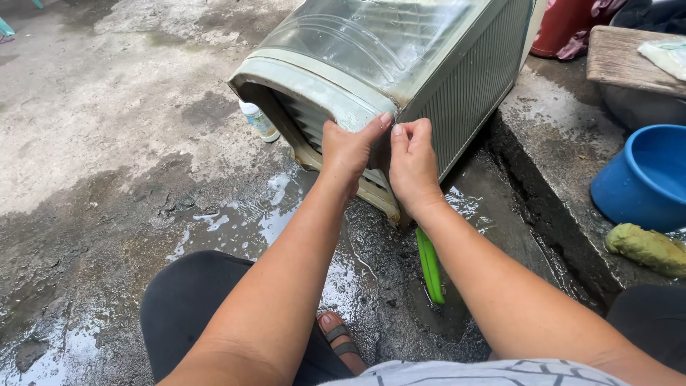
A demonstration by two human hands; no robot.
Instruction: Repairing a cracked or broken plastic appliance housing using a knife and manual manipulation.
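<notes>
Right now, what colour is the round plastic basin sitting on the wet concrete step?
The round plastic basin is bright blue, shown best in the head view.

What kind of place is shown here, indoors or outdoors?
Probably an outdoor washing spot in a yard: wet concrete ground with puddles, a blue basin on a raised ledge, and both hands on a metal appliance casing set on the ground.

Left hand (pixel 348 149): forearm bare, stretched forward and up from lower centre; wrist straight; fingers curled, thumb raised and pointing right. Right hand (pixel 412 163): forearm bare, entering from lower right; back of hand up; fingers bent, tips pinched. Thumbs of both nearly touching.
</notes>
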